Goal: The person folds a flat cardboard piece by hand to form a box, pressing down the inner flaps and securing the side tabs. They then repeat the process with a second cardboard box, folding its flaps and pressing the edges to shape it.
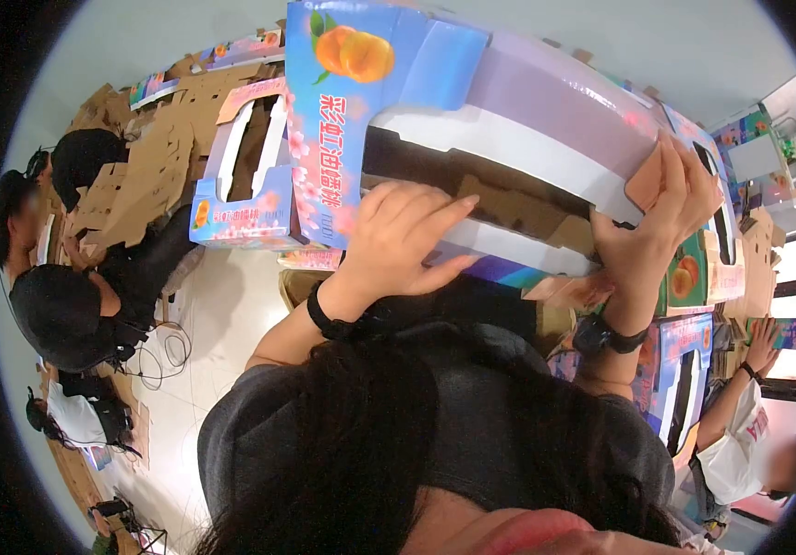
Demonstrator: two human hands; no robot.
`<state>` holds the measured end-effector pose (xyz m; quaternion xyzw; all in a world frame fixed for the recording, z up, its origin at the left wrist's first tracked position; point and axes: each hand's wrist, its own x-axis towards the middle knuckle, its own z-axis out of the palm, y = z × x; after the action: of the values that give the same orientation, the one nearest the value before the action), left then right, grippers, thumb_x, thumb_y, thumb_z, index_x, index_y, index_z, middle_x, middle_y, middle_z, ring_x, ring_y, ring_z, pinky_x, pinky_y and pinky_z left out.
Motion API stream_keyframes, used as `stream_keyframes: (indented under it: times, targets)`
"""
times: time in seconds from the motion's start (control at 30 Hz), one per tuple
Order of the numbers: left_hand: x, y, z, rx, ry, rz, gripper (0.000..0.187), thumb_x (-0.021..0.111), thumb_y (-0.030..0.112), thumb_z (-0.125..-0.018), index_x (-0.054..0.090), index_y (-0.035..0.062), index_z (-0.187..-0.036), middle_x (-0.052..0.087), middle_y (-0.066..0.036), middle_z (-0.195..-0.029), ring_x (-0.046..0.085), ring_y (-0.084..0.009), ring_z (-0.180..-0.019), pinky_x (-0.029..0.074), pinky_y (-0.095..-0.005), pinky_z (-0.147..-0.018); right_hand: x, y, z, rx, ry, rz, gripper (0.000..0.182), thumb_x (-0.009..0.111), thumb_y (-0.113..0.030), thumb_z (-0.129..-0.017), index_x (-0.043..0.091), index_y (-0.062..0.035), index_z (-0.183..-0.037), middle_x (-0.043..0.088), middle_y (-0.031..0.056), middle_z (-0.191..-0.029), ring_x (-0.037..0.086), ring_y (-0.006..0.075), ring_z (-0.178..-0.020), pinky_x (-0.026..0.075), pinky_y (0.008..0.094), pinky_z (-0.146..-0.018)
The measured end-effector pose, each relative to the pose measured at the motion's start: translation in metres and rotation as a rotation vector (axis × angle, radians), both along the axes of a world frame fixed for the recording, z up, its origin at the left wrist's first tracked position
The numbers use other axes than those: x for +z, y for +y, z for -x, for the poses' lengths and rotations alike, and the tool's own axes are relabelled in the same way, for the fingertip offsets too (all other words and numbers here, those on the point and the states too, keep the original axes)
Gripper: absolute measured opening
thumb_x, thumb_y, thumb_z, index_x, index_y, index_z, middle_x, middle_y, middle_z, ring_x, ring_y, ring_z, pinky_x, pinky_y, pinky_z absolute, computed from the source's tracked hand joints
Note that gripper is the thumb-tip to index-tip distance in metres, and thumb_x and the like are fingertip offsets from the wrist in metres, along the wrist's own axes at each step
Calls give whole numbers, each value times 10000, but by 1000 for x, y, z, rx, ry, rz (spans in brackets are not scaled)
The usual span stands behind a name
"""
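Note:
A large cardboard fruit box (329,120), blue and pink with printed orange fruit, lies in front of me with a long opening in its side facing me. Dark brown board shows inside that opening. My left hand (407,236) is at the opening's near rim, index finger over the inside and thumb apart on the white edge. Around the box's right end, by a small brown flap (644,183), my right hand (657,213) has its fingers bent and its thumb by the opening. Part of its grip is hidden.
Another fruit box (248,199) stands left of mine. A green fruit box (689,277) and a blue one (680,370) are to the right. Flattened brown cardboard (153,157) is piled at left. People work on both sides; cables (162,356) lie on the floor.

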<state>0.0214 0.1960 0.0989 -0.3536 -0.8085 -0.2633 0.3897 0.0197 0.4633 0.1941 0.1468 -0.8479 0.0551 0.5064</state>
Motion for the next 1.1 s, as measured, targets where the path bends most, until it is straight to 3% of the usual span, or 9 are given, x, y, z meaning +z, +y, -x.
stream_keyframes:
  times: [0.27, 0.37, 0.63, 0.9, 1.1]
  targets:
    - [-1, -2, -1, 35, 49, 23, 434, 763, 414, -773, 728, 127, -1098, 667, -29, -1004, 614, -242, -948, 435, -403, -884, 0, 0, -8, -15, 45, -5, 828, 771, -42, -558, 560, -78, -1358, 495, 125, -1323, 438, 343, -1300, 339, 469, -1131]
    - [3, -6, 5, 21, 51, 7, 418, 767, 402, -772, 731, 133, -1091, 661, -23, -983, 605, -238, -947, 423, -401, -882, 5, -2, 0, 102, 178, 21, 801, 781, -132, -543, 601, -112, -1324, 507, 79, -1231, 449, 308, -1217, 327, 465, -1063]
    - [-5, 1, 17, 64, 21, -25, 368, 784, 359, -765, 739, 147, -1061, 659, -8, -953, 590, -232, -940, 395, -401, -897, -9, 8, 26, 151, 325, -14, 723, 798, -192, -621, 586, -132, -1310, 522, 48, -1196, 491, 269, -1133, 370, 447, -995]
    - [-5, 2, 18, 64, 14, -10, 353, 785, 360, -767, 740, 151, -1048, 655, -4, -943, 585, -230, -923, 395, -397, -894, -7, -2, 22, 108, 323, -9, 714, 808, -186, -645, 584, -119, -1320, 533, 55, -1221, 494, 269, -1137, 368, 439, -1031]
    - [-6, 6, 28, 96, 106, -17, 319, 763, 353, -791, 731, 151, -1036, 648, -3, -931, 584, -226, -909, 393, -393, -877, 1, 1, 34, 129, 267, -8, 731, 784, -197, -599, 611, -96, -1303, 520, 86, -1249, 476, 296, -1207, 343, 465, -1076]
